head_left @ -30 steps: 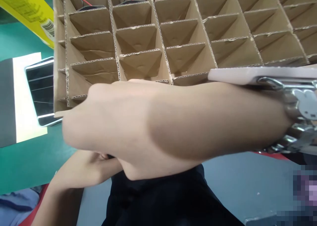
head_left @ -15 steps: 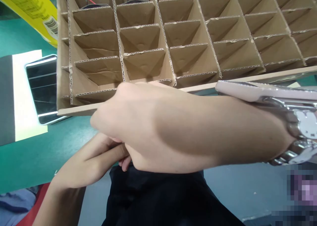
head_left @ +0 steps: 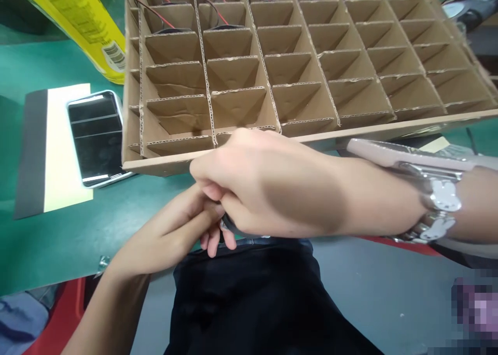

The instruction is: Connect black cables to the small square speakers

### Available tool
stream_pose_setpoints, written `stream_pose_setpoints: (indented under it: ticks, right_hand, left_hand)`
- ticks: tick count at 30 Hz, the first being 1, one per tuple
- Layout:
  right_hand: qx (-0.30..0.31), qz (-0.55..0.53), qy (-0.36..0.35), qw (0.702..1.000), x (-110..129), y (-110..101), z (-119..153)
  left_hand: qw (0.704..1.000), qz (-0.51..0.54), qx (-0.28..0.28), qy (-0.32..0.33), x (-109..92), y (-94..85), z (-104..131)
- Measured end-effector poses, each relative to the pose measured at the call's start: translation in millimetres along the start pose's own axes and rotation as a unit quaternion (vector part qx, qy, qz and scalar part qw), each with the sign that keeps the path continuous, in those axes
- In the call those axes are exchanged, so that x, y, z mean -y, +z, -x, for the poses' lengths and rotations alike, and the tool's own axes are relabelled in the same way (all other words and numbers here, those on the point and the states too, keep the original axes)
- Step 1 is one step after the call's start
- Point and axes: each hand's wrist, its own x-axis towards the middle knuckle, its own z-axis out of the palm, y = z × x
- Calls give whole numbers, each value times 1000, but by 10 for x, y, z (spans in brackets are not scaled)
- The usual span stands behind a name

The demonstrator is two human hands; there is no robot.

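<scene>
My left hand (head_left: 194, 223) comes in from the lower left, with thumb and fingers pinched on a small dark part (head_left: 229, 223) whose edge alone shows. The part's kind cannot be made out. My right hand (head_left: 249, 181) is closed and lies over the left fingertips, hiding most of what is between the hands. A silver bracelet (head_left: 441, 210) circles the right wrist. Both hands meet just in front of the near edge of a divided cardboard box (head_left: 241, 106). In its back cells sit dark parts (head_left: 227, 27) with red and black wires.
On the green table (head_left: 128, 215) at left lie a phone (head_left: 97, 142) and a pale yellow and grey sheet (head_left: 64, 153). A yellow package (head_left: 85, 28) stands by the box's left side. Below the hands is dark clothing (head_left: 252, 303).
The view has shifted, bringing more of the box's back cells and their wires into sight. My hands are still together, and a dark edge now shows between them.
</scene>
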Motion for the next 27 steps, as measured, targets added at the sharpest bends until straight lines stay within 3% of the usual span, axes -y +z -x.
stream_pose_setpoints:
  ticks: [3, 7, 20, 27]
  right_hand:
    - [10, 45, -20, 999, 39, -13, -6]
    - [-51, 119, 2, 992, 65, 23, -4]
    - [-163, 195, 62, 965, 201, 203, 79]
    - [-288, 135, 102, 942, 261, 83, 596]
  left_hand:
    - [1000, -14, -1, -2, -5, 10, -13]
    - [1000, -9, -1, 6, -9, -2, -21]
    - [997, -24, -33, 62, 59, 49, -34]
    - [999, 8, -33, 34, -11, -31, -7]
